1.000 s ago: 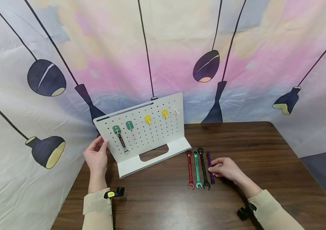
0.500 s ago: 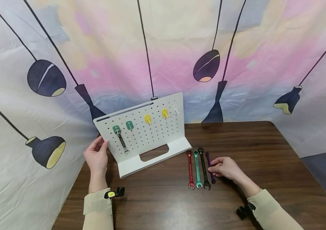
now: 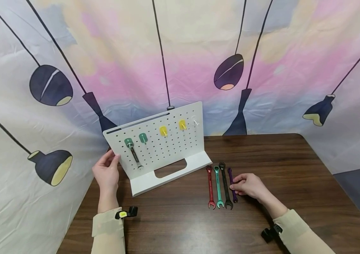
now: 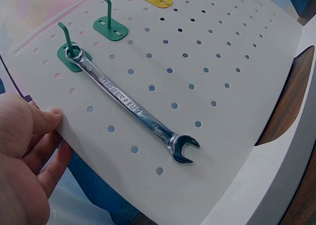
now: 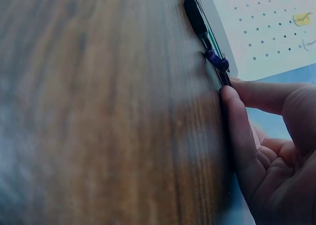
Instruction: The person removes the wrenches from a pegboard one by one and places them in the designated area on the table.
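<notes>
My left hand [image 3: 107, 173] pinches the left edge of a white pegboard [image 3: 164, 151], thumb on the front and fingers behind. A chrome combination wrench [image 4: 123, 100] hangs by its ring end from the leftmost green hook [image 4: 65, 37], its open end tilted down to the right. On the table, my right hand [image 3: 249, 186] pinches a small purple wrench [image 3: 233, 187] between thumb and finger. Left of it lie a black wrench [image 3: 225, 187], a teal wrench [image 3: 219, 187] and a red wrench [image 3: 210, 187], side by side. The right wrist view shows the purple wrench [image 5: 216, 60] partly hidden by my fingers.
Beside the wrench's hook is a second green hook [image 3: 143, 138]. Further right are two yellow hooks [image 3: 163, 131] and a clear hook [image 3: 195, 121], all bare. The board's foot stands on a brown wooden table [image 3: 173, 225]. A lamp-patterned cloth [image 3: 186, 70] hangs behind.
The purple wrench has shifted very slightly in my right hand's pinch. My left hand and the pegboard stay in place.
</notes>
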`<state>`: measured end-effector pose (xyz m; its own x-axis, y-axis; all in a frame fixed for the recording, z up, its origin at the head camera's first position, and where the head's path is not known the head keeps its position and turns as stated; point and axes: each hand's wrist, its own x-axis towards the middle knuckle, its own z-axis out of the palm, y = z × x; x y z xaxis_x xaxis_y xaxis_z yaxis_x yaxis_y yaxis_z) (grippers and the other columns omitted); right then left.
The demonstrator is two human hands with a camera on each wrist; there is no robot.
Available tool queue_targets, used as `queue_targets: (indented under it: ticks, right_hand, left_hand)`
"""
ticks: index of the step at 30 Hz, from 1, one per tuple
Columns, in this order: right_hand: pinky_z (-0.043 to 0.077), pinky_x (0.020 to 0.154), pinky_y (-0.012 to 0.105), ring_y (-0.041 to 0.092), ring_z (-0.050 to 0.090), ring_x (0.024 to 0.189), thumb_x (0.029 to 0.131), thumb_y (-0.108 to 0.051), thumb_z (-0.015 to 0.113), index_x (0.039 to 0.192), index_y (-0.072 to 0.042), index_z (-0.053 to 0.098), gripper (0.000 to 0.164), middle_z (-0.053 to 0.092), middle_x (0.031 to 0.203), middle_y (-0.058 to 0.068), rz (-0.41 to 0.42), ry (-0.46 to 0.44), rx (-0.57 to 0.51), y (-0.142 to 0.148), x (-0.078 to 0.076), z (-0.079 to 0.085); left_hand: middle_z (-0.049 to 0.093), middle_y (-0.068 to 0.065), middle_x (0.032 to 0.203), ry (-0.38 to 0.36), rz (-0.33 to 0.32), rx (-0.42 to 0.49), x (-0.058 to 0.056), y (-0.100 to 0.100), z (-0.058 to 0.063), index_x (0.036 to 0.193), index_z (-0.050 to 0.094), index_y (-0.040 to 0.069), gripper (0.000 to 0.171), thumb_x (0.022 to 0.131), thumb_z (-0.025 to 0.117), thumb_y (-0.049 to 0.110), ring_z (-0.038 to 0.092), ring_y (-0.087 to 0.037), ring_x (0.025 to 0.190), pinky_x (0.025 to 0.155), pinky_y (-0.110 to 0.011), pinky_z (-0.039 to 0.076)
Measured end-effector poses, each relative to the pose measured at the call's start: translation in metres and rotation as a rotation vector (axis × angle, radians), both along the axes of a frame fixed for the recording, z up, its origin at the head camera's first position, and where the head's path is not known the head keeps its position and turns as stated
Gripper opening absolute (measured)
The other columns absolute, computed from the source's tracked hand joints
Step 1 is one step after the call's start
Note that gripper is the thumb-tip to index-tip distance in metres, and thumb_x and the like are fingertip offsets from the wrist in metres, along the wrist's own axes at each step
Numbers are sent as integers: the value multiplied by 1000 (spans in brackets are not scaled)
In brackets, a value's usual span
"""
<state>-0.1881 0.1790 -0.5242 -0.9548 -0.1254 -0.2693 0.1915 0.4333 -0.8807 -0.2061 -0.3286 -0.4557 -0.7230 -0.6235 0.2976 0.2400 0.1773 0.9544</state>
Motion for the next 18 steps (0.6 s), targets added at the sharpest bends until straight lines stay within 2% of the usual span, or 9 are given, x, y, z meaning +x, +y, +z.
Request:
queue_targets:
  ticks: [10, 18]
  right_hand:
    - [63, 63, 33, 19, 73, 70, 89, -10, 87, 107, 6, 71, 28, 75, 78, 6, 3, 21, 50, -2, 0, 5]
    - [63, 63, 34, 19, 72, 69, 88, -12, 89, 105, 4, 72, 29, 74, 76, 5, 3, 40, 86, -4, 1, 7]
  left_hand:
    - [73, 4, 98, -4, 9, -6, -2, 1, 0, 124, 80, 5, 26, 98, 79, 5, 63, -14, 89, 77, -20, 55]
    - [73, 4, 97, -4, 16, -10, -2, 1, -1, 123, 80, 4, 25, 98, 78, 4, 63, -13, 89, 76, -18, 53]
